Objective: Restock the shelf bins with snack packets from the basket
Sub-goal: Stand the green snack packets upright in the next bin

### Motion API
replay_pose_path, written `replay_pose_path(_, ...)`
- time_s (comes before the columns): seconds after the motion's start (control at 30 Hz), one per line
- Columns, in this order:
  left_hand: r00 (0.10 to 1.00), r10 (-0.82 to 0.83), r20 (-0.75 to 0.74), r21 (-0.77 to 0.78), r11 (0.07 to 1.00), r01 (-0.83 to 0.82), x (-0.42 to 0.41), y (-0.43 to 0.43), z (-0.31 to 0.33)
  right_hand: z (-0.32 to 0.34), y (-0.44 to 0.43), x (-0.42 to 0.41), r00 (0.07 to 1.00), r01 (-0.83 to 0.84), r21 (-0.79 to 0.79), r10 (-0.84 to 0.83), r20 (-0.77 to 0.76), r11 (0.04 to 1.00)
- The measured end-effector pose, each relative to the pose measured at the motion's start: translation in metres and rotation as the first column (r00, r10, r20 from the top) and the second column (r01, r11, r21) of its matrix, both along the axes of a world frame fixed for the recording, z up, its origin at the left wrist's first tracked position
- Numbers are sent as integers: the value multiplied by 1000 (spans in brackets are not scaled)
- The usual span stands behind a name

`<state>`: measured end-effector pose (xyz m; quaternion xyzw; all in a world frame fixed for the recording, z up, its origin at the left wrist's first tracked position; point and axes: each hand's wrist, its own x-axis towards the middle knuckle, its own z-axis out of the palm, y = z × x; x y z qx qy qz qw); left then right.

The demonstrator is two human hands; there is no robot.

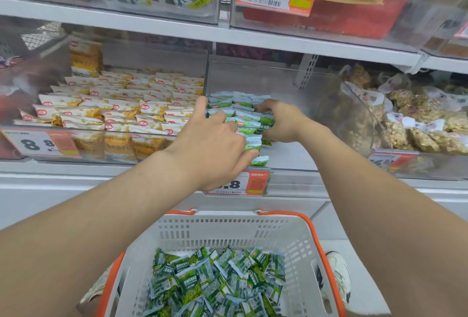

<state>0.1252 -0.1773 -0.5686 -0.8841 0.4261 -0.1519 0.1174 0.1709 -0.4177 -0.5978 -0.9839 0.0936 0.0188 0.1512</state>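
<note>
Both hands reach into the middle clear shelf bin (291, 81), which holds rows of small green snack packets (241, 105). My left hand (215, 144) grips the left side of a stack of those packets, fingers curled over their tops. Opposite it, my right hand (281, 120) clasps the same stack from the right. One loose green packet (259, 161) lies at the bin's front. Below, the white basket (228, 228) with orange handles holds several more green packets (215, 283).
The bin on the left is packed with orange-and-white packets (121, 109). Bagged nut snacks (417, 119) fill the bin on the right. Price tags (40, 143) hang on the bin fronts, and another shelf of bins runs above. A shoe (339, 273) shows beside the basket.
</note>
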Motion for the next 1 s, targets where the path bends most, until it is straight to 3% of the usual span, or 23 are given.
replay_pose_path(0.13, 1000, -2, 15, -12, 1000, 2, -1, 0, -1, 6, -2, -1, 987, 163, -12, -162, 20, 987)
replay_pose_path(0.3, 1000, -1, 21, -14, 1000, 2, 0, 0, -3, 2, 0, 1, 986, 141, 35, -143, 80, 989)
replay_pose_path(0.5, 1000, -3, 13, -14, 1000, 3, 0, -1, -2, 7, 11, 5, 928, 372, 82, -369, -47, 925)
replay_pose_path(0.83, 1000, -12, 25, 3, 1000, 11, 1, 0, -4, 9, 17, 9, 940, 340, 88, -341, -2, 936)
replay_pose_path(1.0, 1000, -19, 9, 19, 1000, 19, 1, 1, -4, 5, 18, 5, 926, 377, 115, -369, -85, 919)
